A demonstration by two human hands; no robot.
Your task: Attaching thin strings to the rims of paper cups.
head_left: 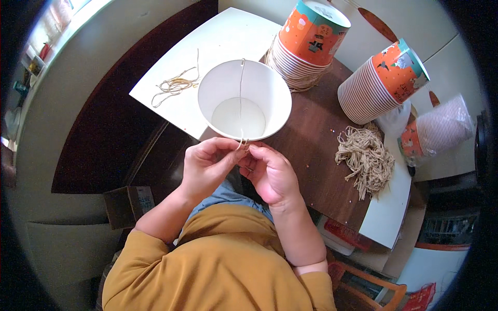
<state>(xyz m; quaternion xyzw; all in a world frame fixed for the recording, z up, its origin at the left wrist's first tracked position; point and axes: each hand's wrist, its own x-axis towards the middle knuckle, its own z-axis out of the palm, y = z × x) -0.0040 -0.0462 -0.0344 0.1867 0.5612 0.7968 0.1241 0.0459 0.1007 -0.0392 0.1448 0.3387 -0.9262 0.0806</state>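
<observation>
A white paper bucket (pixel 211 88) stands in front of me, its open mouth toward me. A thin beige cord (pixel 241 78) runs from the far rim across the mouth to the near rim. At that near rim my left hand (pixel 205 163) pinches the cord between thumb and forefinger. My right hand (pixel 272 173) meets it there, thumb and fingertips closed on the same cord, with a small loop standing up between the hands. The cord's end beneath the fingers is mostly hidden.
Loose cords (pixel 176 85) lie on the white surface (pixel 171 57) at left. A tangled cord heap (pixel 365 160) rests on the brown tabletop (pixel 316 155) at right. Behind stand two orange-and-teal bucket stacks (pixel 314 39) and a plastic-wrapped stack (pixel 441 127). A cardboard box (pixel 122 207) sits low left.
</observation>
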